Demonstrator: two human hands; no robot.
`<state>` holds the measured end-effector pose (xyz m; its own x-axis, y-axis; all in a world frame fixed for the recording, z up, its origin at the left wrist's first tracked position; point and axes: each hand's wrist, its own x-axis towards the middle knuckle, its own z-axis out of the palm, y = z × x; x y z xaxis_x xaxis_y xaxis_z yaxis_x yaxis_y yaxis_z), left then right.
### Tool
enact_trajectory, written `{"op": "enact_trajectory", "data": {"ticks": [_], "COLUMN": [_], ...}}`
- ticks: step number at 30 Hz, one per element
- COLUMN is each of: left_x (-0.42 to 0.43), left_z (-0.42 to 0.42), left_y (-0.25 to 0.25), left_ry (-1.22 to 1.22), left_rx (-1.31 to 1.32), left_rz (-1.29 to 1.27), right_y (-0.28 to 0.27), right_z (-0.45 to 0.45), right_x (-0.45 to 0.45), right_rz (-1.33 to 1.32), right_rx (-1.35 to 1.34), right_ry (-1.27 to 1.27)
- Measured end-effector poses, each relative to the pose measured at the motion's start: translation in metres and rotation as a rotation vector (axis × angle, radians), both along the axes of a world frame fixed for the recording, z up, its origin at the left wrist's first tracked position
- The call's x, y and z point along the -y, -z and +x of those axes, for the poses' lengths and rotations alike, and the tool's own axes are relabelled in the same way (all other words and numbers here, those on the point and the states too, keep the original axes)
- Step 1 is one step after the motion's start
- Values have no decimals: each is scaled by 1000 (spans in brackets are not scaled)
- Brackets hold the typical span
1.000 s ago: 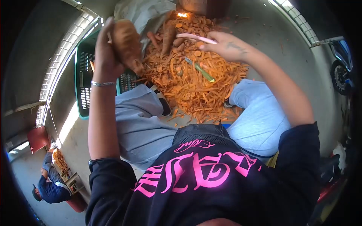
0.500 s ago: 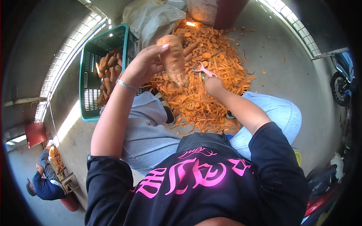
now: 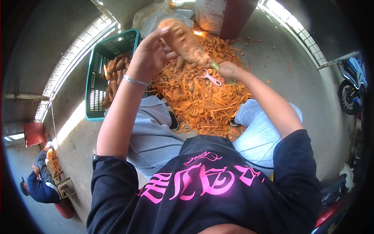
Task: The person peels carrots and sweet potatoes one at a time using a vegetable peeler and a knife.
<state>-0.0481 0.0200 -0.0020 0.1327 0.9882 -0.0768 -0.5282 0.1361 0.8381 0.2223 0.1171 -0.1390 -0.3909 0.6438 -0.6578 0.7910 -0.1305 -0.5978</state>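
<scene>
My left hand [image 3: 152, 54] grips a thick carrot [image 3: 183, 41] by its broad end, the narrow tip pointing down and right. At that tip is my right hand [image 3: 230, 72], closed around a green tool [image 3: 215, 66] whose kind I cannot make out; green shows on both sides of the fist. Just below the fist is a pink peeler [image 3: 211, 77]; whether it hangs from the fingers or lies on the heap is unclear. Beneath both hands spreads a heap of carrot peelings and round slices [image 3: 198, 105].
A green crate [image 3: 91, 80] with several carrots [image 3: 115, 72] stands at the left. Behind the heap are a pale sack [image 3: 150, 17] and a large container [image 3: 212, 17]. Another person [image 3: 41, 187] sits at far left. A motorbike [image 3: 350, 89] stands at right.
The carrot has risen and tilted, its tip swinging right toward my right hand. My right hand has turned and moved up to the tip; the peeler now shows below the fist.
</scene>
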Motion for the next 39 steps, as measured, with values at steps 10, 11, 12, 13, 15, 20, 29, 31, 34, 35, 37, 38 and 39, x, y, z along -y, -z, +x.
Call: {"op": "enact_trajectory", "data": {"ticks": [10,11,12,13,15,20,29,31,34,35,37,38,39], "left_x": [11,12,12,8,8,17,17,19,20,21,22,22,23], "left_z": [46,47,48,50,45,46,47,49,50,50,50,50,50], "left_y": [19,21,26,31,30,18,29,29,30,30,30,28,28], "left_ry": [-158,-103,-46,-64,-48,56,-206,-201,-201,-204,-195,-185,-174], "left_rx": [112,74,38,-81,-517,-1095,-1444,-1451,-1464,-1470,-1480,-1483,-1486], "left_rz": [-90,-97,-104,-44,71,77,176,186,201,212,215,207,198], "right_y": [-127,-124,-120,-117,-119,-129,-98,-99,-101,-101,-100,-100,-100], "right_z": [-3,-5,-5,2,8,-2,-17,-19,-20,-21,-21,-21,-21], "right_x": [43,43,42,36,33,47,76,79,79,79,79,79,79], "right_rz": [-141,-179,-216,-248,-214,98,544,580,617,624,648,661,674], "right_rx": [-1022,-1084,-1144,-1214,-1166,-809,-498,-458,-431,-428,-422,-418,-399], "right_ry": [356,403,452,386,350,206,-9,-30,-48,-52,-65,-71,-76]}}
